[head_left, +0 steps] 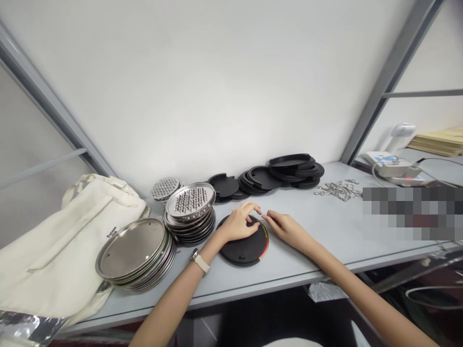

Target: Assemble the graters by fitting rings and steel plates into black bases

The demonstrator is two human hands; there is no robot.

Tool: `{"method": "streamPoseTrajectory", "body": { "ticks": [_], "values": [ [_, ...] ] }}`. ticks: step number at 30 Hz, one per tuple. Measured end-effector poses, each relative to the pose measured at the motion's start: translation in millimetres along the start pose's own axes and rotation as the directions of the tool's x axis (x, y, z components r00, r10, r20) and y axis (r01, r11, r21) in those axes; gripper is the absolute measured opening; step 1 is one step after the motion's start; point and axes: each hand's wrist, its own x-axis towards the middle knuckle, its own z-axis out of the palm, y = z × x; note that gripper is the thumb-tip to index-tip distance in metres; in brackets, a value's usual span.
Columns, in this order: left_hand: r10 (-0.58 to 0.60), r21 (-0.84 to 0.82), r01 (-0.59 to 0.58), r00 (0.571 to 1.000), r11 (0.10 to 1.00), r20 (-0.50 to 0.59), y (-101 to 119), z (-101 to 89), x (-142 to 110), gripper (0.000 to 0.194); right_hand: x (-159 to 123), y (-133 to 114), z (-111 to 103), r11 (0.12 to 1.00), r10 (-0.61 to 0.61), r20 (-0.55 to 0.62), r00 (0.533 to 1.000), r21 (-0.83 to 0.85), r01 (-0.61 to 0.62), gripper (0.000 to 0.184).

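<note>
A round black disc [242, 249] with a raised rim lies on the table in front of me. A red and yellow edge shows along its right side, where the rim has a gap. My left hand [238, 224] rests over the top of the disc, fingers bent and thumb apart from them. Close to those fingertips, at the disc's upper right edge, is my right hand [284, 229]. Its thumb and fingers are pressed together; whatever they pinch, if anything, is too small to see.
Left of the disc stand a stack of metal grater discs [190, 202] and a stack of round metal plates [132, 248]. Cream cloth bags [65, 241] lie farther left. Black rimmed discs [292, 168] are piled along the wall, with small metal clips [336, 190] to their right.
</note>
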Motion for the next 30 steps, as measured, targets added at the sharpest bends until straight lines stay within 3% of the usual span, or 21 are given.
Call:
{"method": "streamPoseTrajectory", "body": {
  "ticks": [5,12,30],
  "values": [
    [0.014,0.003,-0.014,0.999,1.0,0.035,7.7,0.8,0.0,0.031,0.4,1.7,-1.7,1.0,0.024,-0.099,0.995,-0.008,-0.025,0.027],
    [-0.012,0.004,0.012,1.0,1.0,0.011,6.2,3.1,1.0,0.037,-1.5,4.2,2.8,0.996,-0.037,0.108,0.993,-0.082,0.045,0.032],
    [-0.032,0.042,0.03,0.999,0.999,0.04,3.7,4.3,2.5,0.031,-2.8,1.9,1.4,0.997,-0.047,0.114,0.992,-0.053,0.053,0.034]
  ]
}}
